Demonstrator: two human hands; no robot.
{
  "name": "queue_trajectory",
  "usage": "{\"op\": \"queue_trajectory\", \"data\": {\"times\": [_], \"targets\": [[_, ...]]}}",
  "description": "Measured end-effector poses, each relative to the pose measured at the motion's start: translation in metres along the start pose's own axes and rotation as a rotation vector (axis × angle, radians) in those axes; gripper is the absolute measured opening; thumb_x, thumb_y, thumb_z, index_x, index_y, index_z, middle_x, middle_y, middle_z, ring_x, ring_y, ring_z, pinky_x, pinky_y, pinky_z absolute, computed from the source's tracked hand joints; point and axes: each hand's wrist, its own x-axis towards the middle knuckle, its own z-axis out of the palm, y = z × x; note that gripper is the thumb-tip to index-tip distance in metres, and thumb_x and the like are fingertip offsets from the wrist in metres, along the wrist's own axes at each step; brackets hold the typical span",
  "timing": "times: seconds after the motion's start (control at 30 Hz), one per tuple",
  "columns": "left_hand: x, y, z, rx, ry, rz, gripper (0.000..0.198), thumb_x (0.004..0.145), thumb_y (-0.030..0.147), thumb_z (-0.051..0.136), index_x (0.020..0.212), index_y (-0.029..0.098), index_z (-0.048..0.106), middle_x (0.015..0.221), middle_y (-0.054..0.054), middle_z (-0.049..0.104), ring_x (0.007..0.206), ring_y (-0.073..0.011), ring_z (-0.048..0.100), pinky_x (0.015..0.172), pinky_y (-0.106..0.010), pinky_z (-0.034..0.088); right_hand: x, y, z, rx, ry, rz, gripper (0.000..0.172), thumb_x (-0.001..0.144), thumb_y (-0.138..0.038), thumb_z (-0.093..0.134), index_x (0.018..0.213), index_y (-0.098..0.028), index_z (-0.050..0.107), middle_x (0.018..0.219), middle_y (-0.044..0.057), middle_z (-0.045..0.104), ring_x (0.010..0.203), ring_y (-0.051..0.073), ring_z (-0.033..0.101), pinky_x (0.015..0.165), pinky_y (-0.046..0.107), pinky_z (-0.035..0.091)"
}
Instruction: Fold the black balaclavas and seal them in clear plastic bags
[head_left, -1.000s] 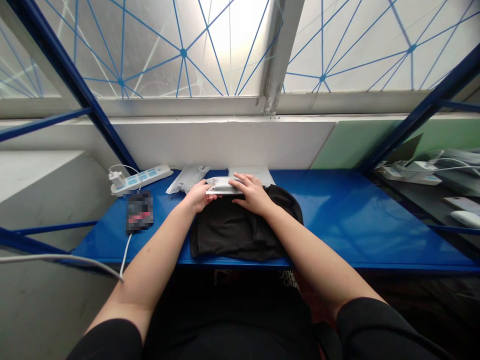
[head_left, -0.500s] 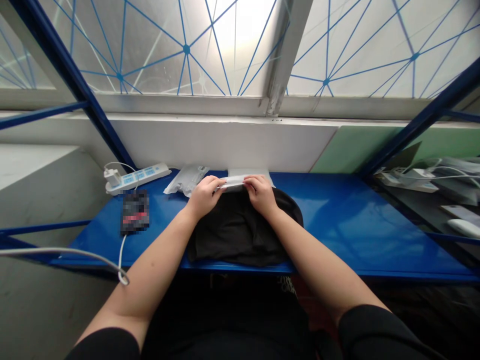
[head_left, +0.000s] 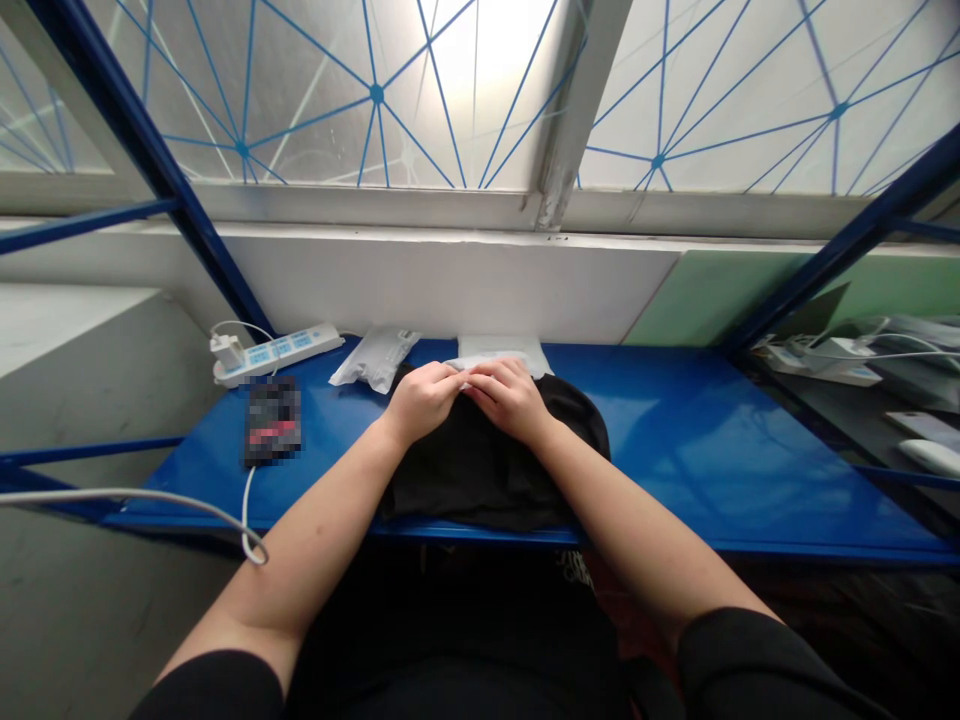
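My left hand (head_left: 424,402) and my right hand (head_left: 511,397) meet over a black cloth item (head_left: 480,485) that lies in a heap on the blue table. Both hands are closed, thumbs and fingers pinched on a thin white plastic-looking strip (head_left: 491,358). Most of the strip is hidden behind the fingers, so its exact kind cannot be told. Just behind it, a pale flat sheet or bag (head_left: 525,350) rests against the wall. A crumpled clear plastic bag (head_left: 376,360) lies to the left of my left hand.
On the left are a white power strip (head_left: 300,352) with a plug in it and a blurred dark device (head_left: 271,422) with a cable. A loose white cable (head_left: 135,495) crosses by my left forearm. The blue table (head_left: 690,450) extends right, beside a shelf with packets and cables.
My hands have come together from either end of the white strip, and their fingers now touch. Less of the strip shows. The black cloth stays in place.
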Motion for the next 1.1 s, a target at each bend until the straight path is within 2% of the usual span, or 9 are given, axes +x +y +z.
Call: {"op": "queue_trajectory", "data": {"times": [0.13,0.23,0.5,0.57,0.67,0.77,0.9,0.97,1.1], "targets": [[0.000,0.002,0.005,-0.036,-0.021,-0.004,0.030,0.100,0.020,0.042,0.100,0.019,0.072,0.095,-0.010,0.072,0.089,-0.0209,0.067,0.081,-0.037,0.056,0.001,-0.004,0.001,0.008,-0.043,-0.005,0.018,0.100,-0.033,0.053,0.102,-0.030,0.071,0.106,0.005,0.071,0.100,0.024,0.060,0.093,0.042,0.044],[0.000,-0.001,0.002,-0.017,0.002,-0.069,0.028,0.099,0.023,0.046,0.093,0.020,0.073,0.091,-0.010,0.072,0.086,-0.0209,0.066,0.079,-0.036,0.055,0.003,0.001,0.003,-0.049,-0.021,0.033,0.018,0.101,-0.030,0.052,0.096,-0.027,0.069,0.106,0.004,0.071,0.100,0.024,0.059,0.095,0.041,0.042],[-0.004,-0.027,-0.017,-0.017,0.260,-0.412,0.025,0.097,0.034,0.054,0.086,0.020,0.072,0.086,-0.007,0.070,0.081,-0.0208,0.065,0.078,-0.034,0.052,-0.006,0.058,-0.012,-0.233,0.146,0.270,0.014,0.097,-0.029,0.055,0.093,-0.023,0.067,0.105,0.009,0.069,0.100,0.028,0.055,0.088,0.043,0.038],[-0.004,-0.032,-0.018,-0.012,0.288,-0.462,0.025,0.096,0.034,0.055,0.086,0.020,0.072,0.086,-0.007,0.071,0.082,-0.0214,0.065,0.080,-0.034,0.052,-0.008,0.064,-0.015,-0.238,0.158,0.302,0.013,0.096,-0.029,0.056,0.092,-0.023,0.067,0.104,0.010,0.069,0.099,0.029,0.055,0.087,0.043,0.038],[-0.004,-0.035,-0.016,-0.022,0.269,-0.507,0.025,0.097,0.033,0.054,0.087,0.019,0.072,0.087,-0.007,0.070,0.085,-0.0220,0.066,0.081,-0.034,0.052,-0.007,0.062,-0.019,-0.198,0.195,0.293,0.012,0.095,-0.031,0.058,0.093,-0.022,0.066,0.105,0.010,0.067,0.099,0.029,0.056,0.087,0.043,0.040],[-0.002,-0.031,-0.014,-0.067,0.227,-0.466,0.025,0.099,0.034,0.051,0.095,0.020,0.072,0.092,-0.008,0.068,0.088,-0.0212,0.065,0.083,-0.033,0.052,-0.006,0.050,-0.018,-0.140,0.232,0.244,0.016,0.094,-0.034,0.059,0.085,-0.023,0.066,0.099,0.010,0.065,0.094,0.027,0.056,0.086,0.043,0.043],[-0.003,-0.017,-0.008,-0.124,0.156,-0.306,0.027,0.100,0.034,0.050,0.104,0.021,0.072,0.094,-0.007,0.065,0.086,-0.0174,0.064,0.078,-0.029,0.052,-0.003,0.026,-0.011,-0.093,0.104,0.151,0.028,0.094,-0.038,0.060,0.070,-0.023,0.061,0.085,0.007,0.063,0.084,0.024,0.056,0.081,0.041,0.044],[-0.003,-0.011,-0.004,-0.128,0.114,-0.216,0.027,0.101,0.034,0.050,0.105,0.021,0.073,0.094,-0.007,0.064,0.082,-0.0158,0.063,0.074,-0.027,0.052,-0.001,0.013,-0.007,-0.062,0.055,0.123,0.028,0.095,-0.039,0.059,0.073,-0.024,0.062,0.083,0.006,0.064,0.083,0.024,0.056,0.081,0.041,0.044],[-0.004,-0.004,0.001,-0.122,0.067,-0.114,0.026,0.101,0.031,0.049,0.108,0.022,0.073,0.096,-0.007,0.066,0.081,-0.0145,0.065,0.074,-0.027,0.054,0.001,-0.001,-0.009,-0.036,0.064,0.115,0.022,0.098,-0.036,0.055,0.081,-0.024,0.064,0.091,0.008,0.067,0.091,0.026,0.057,0.088,0.043,0.044]]}}
